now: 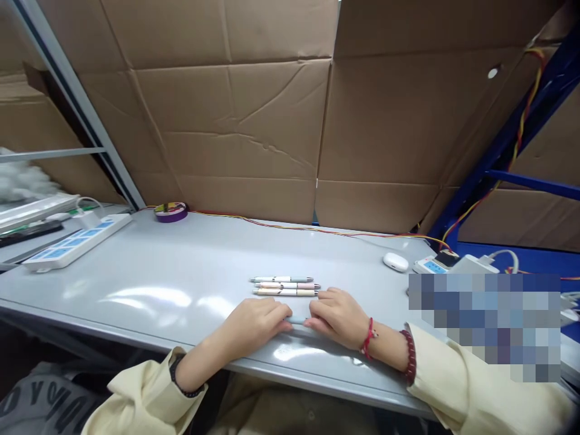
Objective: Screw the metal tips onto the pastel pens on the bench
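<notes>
Near the front edge of the grey table [203, 248], the person's two hands meet over a slim pale-blue pen [298, 320], which lies crosswise between them with only its middle showing. The left hand [259, 324] comes in from the lower left, its back turned upward, wrist nearly straight, fingers bent together and pointing right, thumb and fingertips pinching the pen's left end. From the opposite side the right hand [339, 318] mirrors it, forearm slanting up and inward, fingers curled more tightly, thumb and forefinger pinching the right end. Both ends of the pen are covered by the fingers, and whether it touches the tabletop cannot be told. Just beyond the hands, three pens [285, 292] lie side by side, roughly parallel to the held one; the right hand's upper knuckles come close to the nearest pen's right end, and contact there is hard to judge. A red cord bracelet [369, 339] circles the right wrist, with a dark red band [409, 357] by the cuff. Both cream sleeves [145, 393] run off the frame. At the right, a pixelated patch [489, 320] blots out part of the table beside a white adapter [473, 264], and lettering on grey cloth [40, 396] at lower left is cut off.
</notes>
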`<control>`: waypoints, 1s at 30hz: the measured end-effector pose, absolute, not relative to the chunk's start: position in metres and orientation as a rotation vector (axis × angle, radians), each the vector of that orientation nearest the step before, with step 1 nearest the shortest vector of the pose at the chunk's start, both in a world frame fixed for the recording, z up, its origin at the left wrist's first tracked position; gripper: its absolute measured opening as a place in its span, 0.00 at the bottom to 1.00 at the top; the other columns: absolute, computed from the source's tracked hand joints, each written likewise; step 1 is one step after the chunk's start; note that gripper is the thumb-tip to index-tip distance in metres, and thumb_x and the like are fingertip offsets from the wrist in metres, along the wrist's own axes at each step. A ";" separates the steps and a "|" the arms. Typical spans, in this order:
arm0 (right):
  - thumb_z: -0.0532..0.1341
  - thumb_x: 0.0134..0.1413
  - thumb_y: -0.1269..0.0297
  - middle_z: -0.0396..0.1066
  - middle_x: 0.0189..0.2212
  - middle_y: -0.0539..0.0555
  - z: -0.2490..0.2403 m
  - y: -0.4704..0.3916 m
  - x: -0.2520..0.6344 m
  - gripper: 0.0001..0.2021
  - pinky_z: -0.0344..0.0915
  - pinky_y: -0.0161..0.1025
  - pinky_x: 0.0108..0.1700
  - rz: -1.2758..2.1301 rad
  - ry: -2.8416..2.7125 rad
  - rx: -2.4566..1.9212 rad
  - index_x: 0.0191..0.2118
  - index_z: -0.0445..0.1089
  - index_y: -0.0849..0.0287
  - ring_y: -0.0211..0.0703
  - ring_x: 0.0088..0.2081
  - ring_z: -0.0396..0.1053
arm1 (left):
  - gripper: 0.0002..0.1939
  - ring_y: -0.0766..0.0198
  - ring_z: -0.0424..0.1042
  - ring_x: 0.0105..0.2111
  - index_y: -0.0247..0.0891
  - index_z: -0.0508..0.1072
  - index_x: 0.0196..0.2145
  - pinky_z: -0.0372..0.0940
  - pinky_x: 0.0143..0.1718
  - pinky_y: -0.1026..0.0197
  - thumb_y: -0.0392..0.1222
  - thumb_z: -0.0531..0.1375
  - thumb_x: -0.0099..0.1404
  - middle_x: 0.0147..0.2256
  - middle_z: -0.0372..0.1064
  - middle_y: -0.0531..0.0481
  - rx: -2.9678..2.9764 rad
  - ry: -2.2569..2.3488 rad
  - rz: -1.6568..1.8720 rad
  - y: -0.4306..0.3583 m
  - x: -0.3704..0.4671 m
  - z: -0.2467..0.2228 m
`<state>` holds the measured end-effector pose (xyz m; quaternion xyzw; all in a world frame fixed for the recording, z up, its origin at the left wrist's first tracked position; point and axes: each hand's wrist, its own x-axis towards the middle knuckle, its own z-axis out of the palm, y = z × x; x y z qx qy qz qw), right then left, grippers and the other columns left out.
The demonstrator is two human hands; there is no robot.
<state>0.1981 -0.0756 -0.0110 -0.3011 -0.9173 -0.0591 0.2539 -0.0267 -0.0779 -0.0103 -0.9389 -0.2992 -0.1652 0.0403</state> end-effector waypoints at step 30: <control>0.38 0.66 0.55 0.60 0.17 0.50 -0.014 -0.075 0.176 0.26 0.54 0.34 0.27 0.028 -2.344 -0.818 0.19 0.56 0.58 0.38 0.23 0.55 | 0.12 0.61 0.70 0.28 0.37 0.64 0.35 0.61 0.27 0.63 0.37 0.43 0.69 0.29 0.70 0.49 -2.969 -1.167 -0.450 -0.082 -0.027 0.000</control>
